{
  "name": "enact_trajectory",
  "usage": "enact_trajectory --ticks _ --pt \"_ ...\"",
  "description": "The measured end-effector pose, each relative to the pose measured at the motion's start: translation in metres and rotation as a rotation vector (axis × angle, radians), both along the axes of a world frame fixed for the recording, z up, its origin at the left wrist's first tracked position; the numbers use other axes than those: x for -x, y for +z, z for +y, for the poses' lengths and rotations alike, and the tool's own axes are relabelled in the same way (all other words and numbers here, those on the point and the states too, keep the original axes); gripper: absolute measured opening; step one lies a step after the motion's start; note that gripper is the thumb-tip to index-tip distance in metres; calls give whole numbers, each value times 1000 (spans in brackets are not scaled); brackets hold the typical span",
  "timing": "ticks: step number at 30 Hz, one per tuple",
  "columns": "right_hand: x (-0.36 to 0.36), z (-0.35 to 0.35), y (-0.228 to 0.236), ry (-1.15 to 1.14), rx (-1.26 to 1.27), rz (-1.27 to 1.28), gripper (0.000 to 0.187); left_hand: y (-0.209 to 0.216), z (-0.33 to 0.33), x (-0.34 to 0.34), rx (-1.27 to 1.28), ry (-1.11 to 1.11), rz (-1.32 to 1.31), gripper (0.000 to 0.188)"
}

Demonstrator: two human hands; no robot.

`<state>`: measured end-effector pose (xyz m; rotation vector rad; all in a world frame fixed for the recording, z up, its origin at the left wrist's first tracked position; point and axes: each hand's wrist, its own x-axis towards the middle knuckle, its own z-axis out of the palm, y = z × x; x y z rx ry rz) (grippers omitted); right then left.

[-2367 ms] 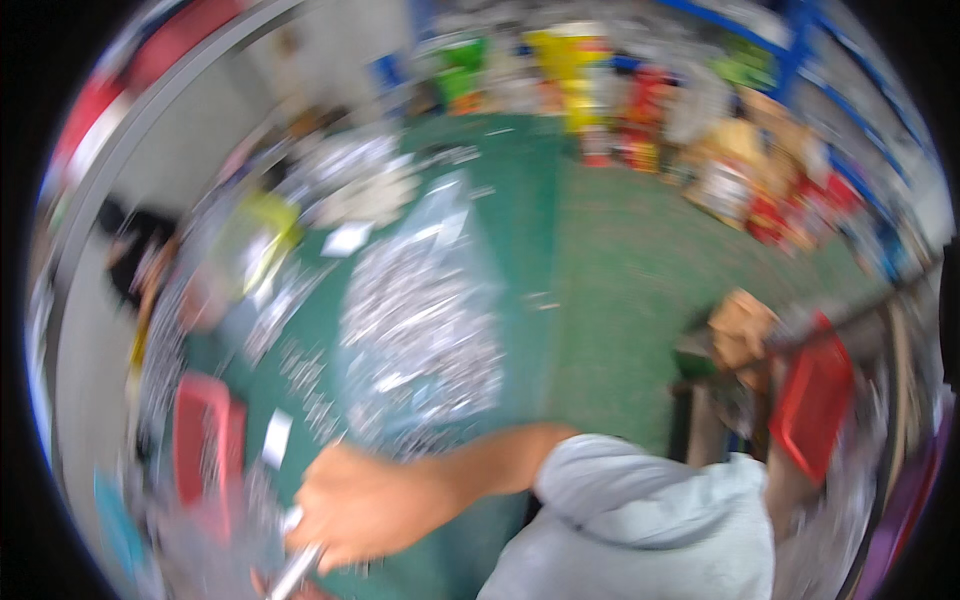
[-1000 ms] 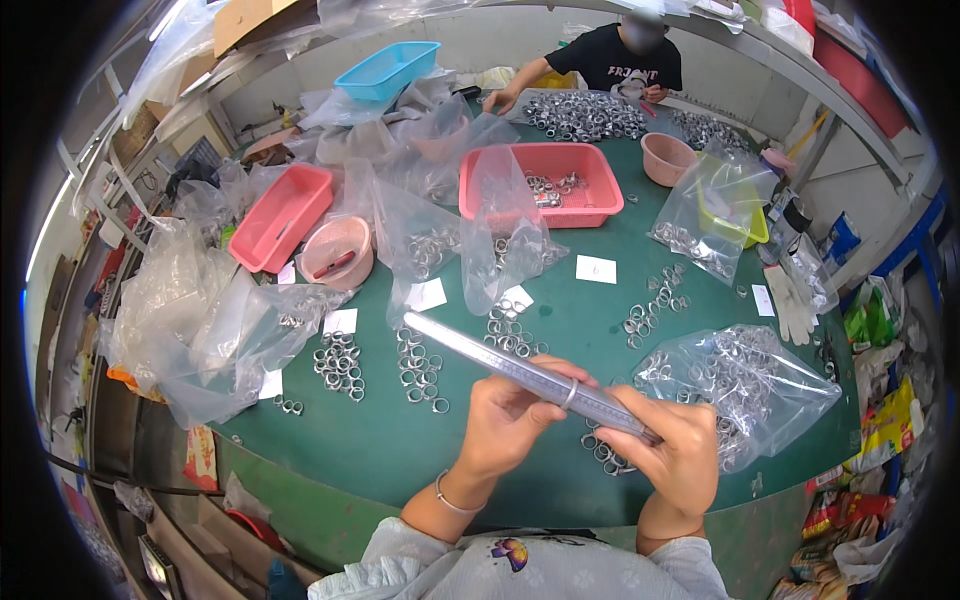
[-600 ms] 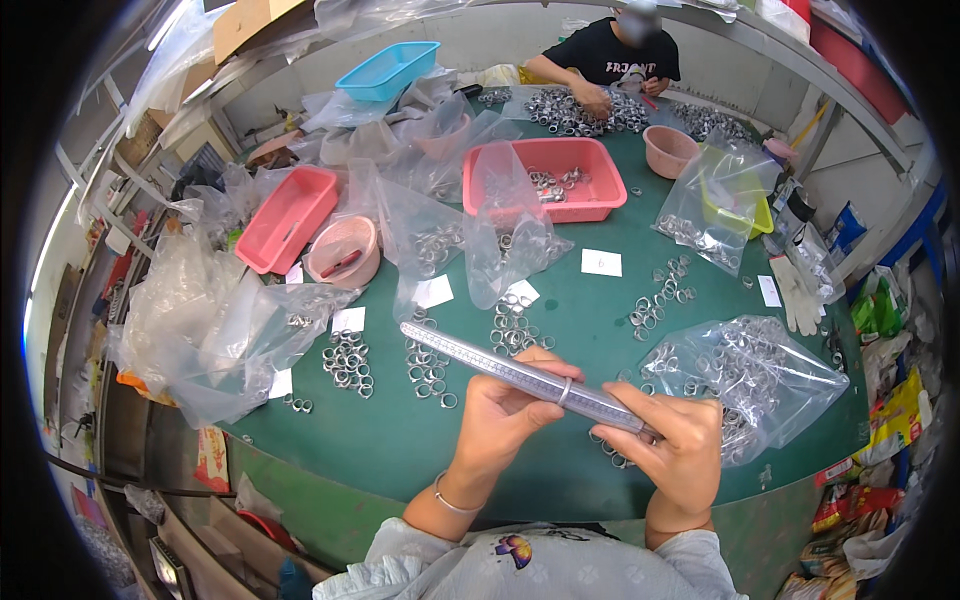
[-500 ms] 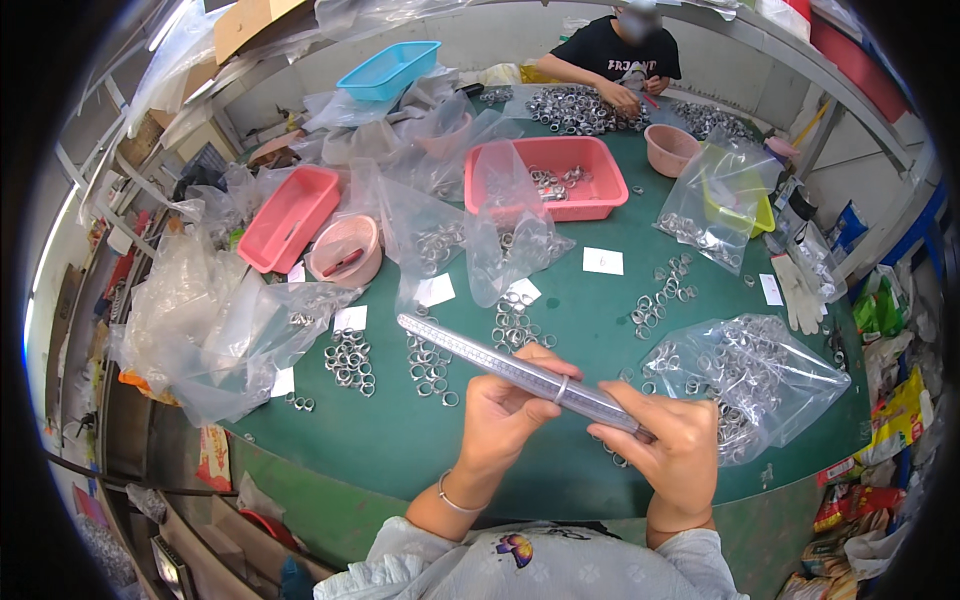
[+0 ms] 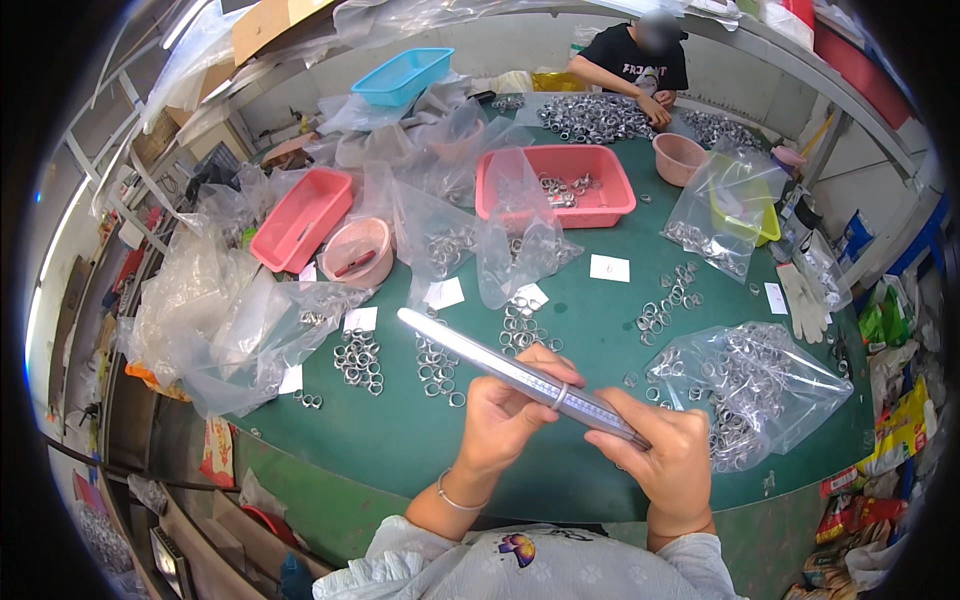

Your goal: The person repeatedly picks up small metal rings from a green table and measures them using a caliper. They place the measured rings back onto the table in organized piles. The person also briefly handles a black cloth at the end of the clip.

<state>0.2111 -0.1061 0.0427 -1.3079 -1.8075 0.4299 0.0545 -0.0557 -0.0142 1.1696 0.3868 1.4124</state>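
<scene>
A long, tapered, silvery ring mandrel (image 5: 470,350) with scale marks slants across in front of me, its thin end up to the left. Round its thicker part sits a ring (image 5: 561,396). My left hand (image 5: 505,415) is closed, with thumb and fingers at the ring from either side. The thick end of the mandrel is gripped by my right hand (image 5: 665,455). Beneath and beyond lie loose rings (image 5: 437,365) in rows on the green table (image 5: 480,455), with more rings (image 5: 357,362) to the left. A clear bag of rings (image 5: 755,385) lies at the right.
Farther back stand a red tray (image 5: 600,212) with some rings, another red tray (image 5: 300,222), a pink bowl (image 5: 350,255) and a blue basket (image 5: 403,77). White paper cards (image 5: 609,268) lie about. Across the table a person (image 5: 640,65) handles a heap of rings (image 5: 595,118).
The view has shifted slightly, so the table's things sit a little lower and farther right. The mandrel has rolled or tilted slightly, and its surface now shines brighter. Both hands keep their hold.
</scene>
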Motion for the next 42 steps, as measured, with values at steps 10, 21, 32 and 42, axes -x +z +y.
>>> enact_trajectory --ticks 10,21,32,42 --pt "1 -3 0 -91 -111 -142 32 -2 6 4 -14 -122 31 37" --pt "-4 3 1 -31 -95 -120 31 0 1 7 -10 -73 24 35" --pt "34 -3 -14 19 -88 -143 24 -25 -29 23 140 119 -168 36" --pt "39 -23 -45 66 -128 -238 21 -47 -22 99 183 524 -274 32"
